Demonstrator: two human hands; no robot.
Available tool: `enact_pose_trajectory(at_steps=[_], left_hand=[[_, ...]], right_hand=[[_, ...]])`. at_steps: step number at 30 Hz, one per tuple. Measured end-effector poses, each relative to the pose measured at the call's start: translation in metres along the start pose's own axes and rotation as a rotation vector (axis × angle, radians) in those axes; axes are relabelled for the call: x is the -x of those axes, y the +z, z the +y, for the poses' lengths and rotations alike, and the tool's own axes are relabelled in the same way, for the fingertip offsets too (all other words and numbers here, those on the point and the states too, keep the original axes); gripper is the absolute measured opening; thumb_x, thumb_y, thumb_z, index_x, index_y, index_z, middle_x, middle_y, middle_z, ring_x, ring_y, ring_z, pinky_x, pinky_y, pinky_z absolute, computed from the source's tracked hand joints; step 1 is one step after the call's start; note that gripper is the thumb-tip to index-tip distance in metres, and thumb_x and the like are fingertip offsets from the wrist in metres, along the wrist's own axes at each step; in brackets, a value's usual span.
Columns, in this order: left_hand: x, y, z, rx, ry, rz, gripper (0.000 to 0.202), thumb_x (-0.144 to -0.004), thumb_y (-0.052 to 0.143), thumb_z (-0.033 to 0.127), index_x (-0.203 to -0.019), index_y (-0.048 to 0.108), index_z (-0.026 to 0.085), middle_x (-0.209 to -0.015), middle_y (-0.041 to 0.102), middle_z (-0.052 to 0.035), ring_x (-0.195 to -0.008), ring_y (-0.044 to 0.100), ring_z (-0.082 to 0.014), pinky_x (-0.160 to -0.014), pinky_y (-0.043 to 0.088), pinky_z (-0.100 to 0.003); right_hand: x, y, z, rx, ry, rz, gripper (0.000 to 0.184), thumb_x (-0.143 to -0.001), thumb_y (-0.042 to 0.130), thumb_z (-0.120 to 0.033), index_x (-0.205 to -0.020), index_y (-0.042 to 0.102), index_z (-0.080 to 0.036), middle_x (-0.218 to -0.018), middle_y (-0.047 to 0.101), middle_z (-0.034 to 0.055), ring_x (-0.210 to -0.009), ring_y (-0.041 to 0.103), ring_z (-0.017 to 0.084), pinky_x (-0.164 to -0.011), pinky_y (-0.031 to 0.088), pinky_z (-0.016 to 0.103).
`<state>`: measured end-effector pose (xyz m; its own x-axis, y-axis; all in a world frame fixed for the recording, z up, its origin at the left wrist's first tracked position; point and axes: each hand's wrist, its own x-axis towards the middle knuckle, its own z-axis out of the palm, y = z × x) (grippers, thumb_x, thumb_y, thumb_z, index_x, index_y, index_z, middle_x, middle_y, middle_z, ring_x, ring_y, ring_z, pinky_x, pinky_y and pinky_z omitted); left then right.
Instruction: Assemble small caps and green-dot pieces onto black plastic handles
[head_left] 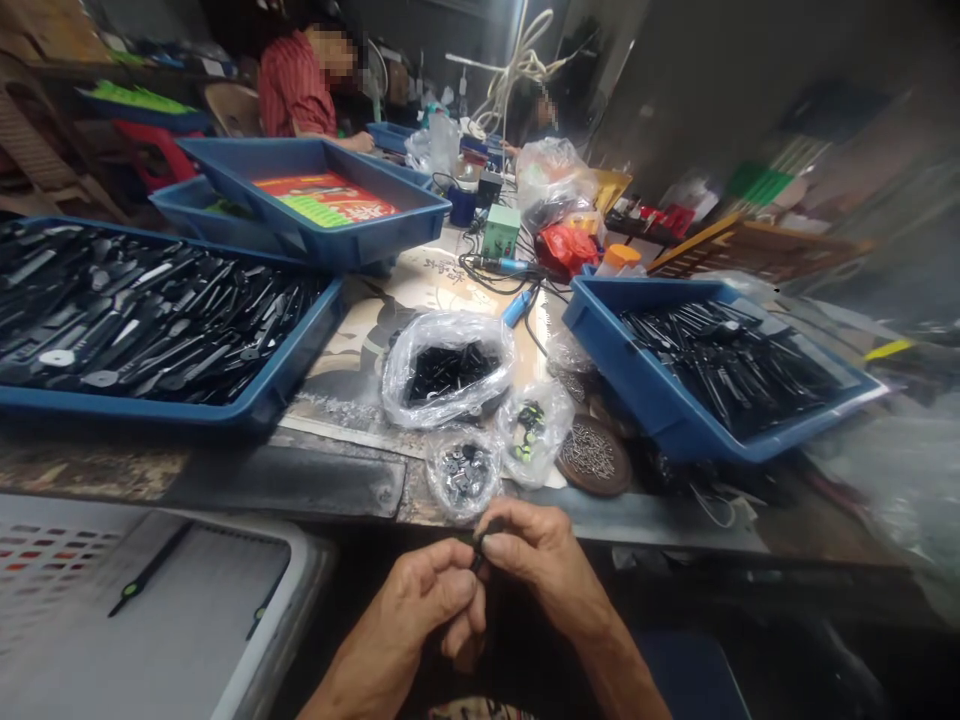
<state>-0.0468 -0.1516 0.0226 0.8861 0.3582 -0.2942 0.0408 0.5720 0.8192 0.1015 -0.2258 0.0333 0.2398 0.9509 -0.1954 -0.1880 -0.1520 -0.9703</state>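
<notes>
- Both hands, the left hand (424, 600) and the right hand (536, 555), are held together nearer the person than the bag of black parts (447, 368), just off the edge of the worktop (337, 480).
- The fingers (491, 545) of both hands pinch narrowly around a small dark part (478, 548), which sits between the two hands.
- Just in front of the bag lie a small clear bag of grey parts (463, 472) and a clear bag of green-and-black parts (534, 432).
- To the right of the bag are a round brown dish of tiny metal pieces (594, 456) and a blue tray of black pieces (660, 400).
- A second blue tray of black pieces (135, 412) lies to its left.
- The small part could slip from this light pinch and fall into the dark area below the worktop, where it would be hard to find.
- A knock from a wrist could spill the dish or the small bags, which sit close to the hands.
- The fingers hide most of the small part, so its shape and any fitting on it cannot be made out.
</notes>
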Motion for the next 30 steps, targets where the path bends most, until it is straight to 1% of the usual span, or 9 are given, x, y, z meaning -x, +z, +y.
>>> enact_pose_trajectory(at_steps=[2, 5, 8, 11, 15, 18, 22, 27, 30], left_hand=[[-0.001, 0.000, -0.005, 0.005, 0.030, 0.067, 0.020, -0.084, 0.056, 0.033, -0.082, 0.056, 0.014, -0.067, 0.052, 0.0004, -0.054, 0.038, -0.0071, -0.054, 0.032, -0.020], [-0.002, 0.000, -0.010, 0.032, 0.044, 0.170, 0.019, -0.083, 0.058, 0.035, -0.087, 0.058, 0.016, -0.075, 0.054, -0.0011, -0.069, 0.046, -0.0117, -0.065, 0.038, -0.021], [-0.003, 0.002, -0.013, 0.067, 0.014, 0.249, 0.024, -0.080, 0.060, 0.038, -0.094, 0.060, 0.018, -0.081, 0.058, -0.0039, -0.081, 0.052, -0.0169, -0.073, 0.042, -0.026], [-0.007, 0.003, -0.015, 0.101, 0.027, 0.189, 0.022, -0.079, 0.063, 0.034, -0.092, 0.059, 0.017, -0.078, 0.059, -0.0039, -0.078, 0.054, -0.0170, -0.073, 0.043, -0.027], [-0.013, 0.002, -0.017, 0.138, 0.084, 0.101, 0.014, -0.084, 0.057, 0.031, -0.082, 0.055, 0.017, -0.071, 0.058, -0.0019, -0.068, 0.053, -0.0145, -0.071, 0.043, -0.028], [-0.012, -0.001, -0.019, 0.082, 0.094, 0.145, 0.016, -0.084, 0.057, 0.032, -0.087, 0.056, 0.017, -0.073, 0.059, -0.0030, -0.072, 0.053, -0.0158, -0.072, 0.042, -0.029], [-0.008, -0.005, -0.016, 0.034, 0.058, 0.211, 0.027, -0.083, 0.058, 0.035, -0.099, 0.059, 0.014, -0.068, 0.055, -0.0015, -0.073, 0.050, -0.0150, -0.072, 0.039, -0.026], [-0.002, -0.005, -0.010, 0.054, 0.054, 0.333, 0.023, -0.083, 0.058, 0.036, -0.093, 0.059, 0.016, -0.069, 0.052, 0.0006, -0.066, 0.041, -0.0110, -0.063, 0.035, -0.022], [-0.001, -0.005, -0.007, 0.091, 0.064, 0.367, 0.021, -0.083, 0.057, 0.035, -0.094, 0.057, 0.017, -0.069, 0.051, 0.0019, -0.062, 0.037, -0.0095, -0.058, 0.033, -0.021]], right_hand=[[0.001, 0.002, 0.002, 0.008, 0.020, 0.066, 0.026, -0.076, 0.066, -0.036, -0.087, 0.064, -0.013, -0.060, 0.060, 0.0001, -0.046, 0.043, 0.006, -0.042, 0.030, 0.016], [0.000, 0.009, 0.005, 0.022, 0.042, 0.188, 0.032, -0.074, 0.069, -0.039, -0.093, 0.063, -0.013, -0.047, 0.050, -0.0062, -0.036, 0.034, 0.003, -0.035, 0.025, 0.015], [-0.002, 0.016, 0.010, -0.010, 0.072, 0.237, 0.038, -0.070, 0.071, -0.042, -0.094, 0.061, -0.014, -0.042, 0.045, -0.0085, -0.032, 0.038, 0.005, -0.032, 0.027, 0.015], [-0.004, 0.019, 0.013, -0.029, 0.075, 0.237, 0.039, -0.071, 0.070, -0.043, -0.095, 0.059, -0.014, -0.042, 0.048, -0.0079, -0.031, 0.043, 0.006, -0.031, 0.029, 0.015], [-0.002, 0.015, 0.011, 0.015, 0.042, 0.191, 0.036, -0.081, 0.059, -0.043, -0.100, 0.059, -0.012, -0.043, 0.049, -0.0064, -0.035, 0.046, 0.007, -0.037, 0.034, 0.016], [-0.003, 0.008, 0.007, 0.091, 0.010, 0.179, 0.034, -0.087, 0.052, -0.042, -0.099, 0.061, -0.012, -0.046, 0.049, -0.0051, -0.039, 0.045, 0.007, -0.043, 0.036, 0.018], [-0.010, -0.003, 0.003, 0.198, -0.054, 0.272, 0.031, -0.087, 0.051, -0.041, -0.095, 0.062, -0.013, -0.057, 0.051, -0.0027, -0.043, 0.042, 0.007, -0.042, 0.035, 0.019], [-0.021, -0.015, -0.012, 0.438, -0.142, 0.404, 0.025, -0.086, 0.051, -0.035, -0.095, 0.062, -0.015, -0.058, 0.050, -0.0023, -0.049, 0.045, 0.011, -0.047, 0.037, 0.022], [-0.027, -0.017, -0.025, 0.592, -0.236, 0.430, 0.019, -0.086, 0.049, -0.029, -0.091, 0.062, -0.016, -0.059, 0.051, -0.0012, -0.053, 0.048, 0.013, -0.051, 0.038, 0.024]])
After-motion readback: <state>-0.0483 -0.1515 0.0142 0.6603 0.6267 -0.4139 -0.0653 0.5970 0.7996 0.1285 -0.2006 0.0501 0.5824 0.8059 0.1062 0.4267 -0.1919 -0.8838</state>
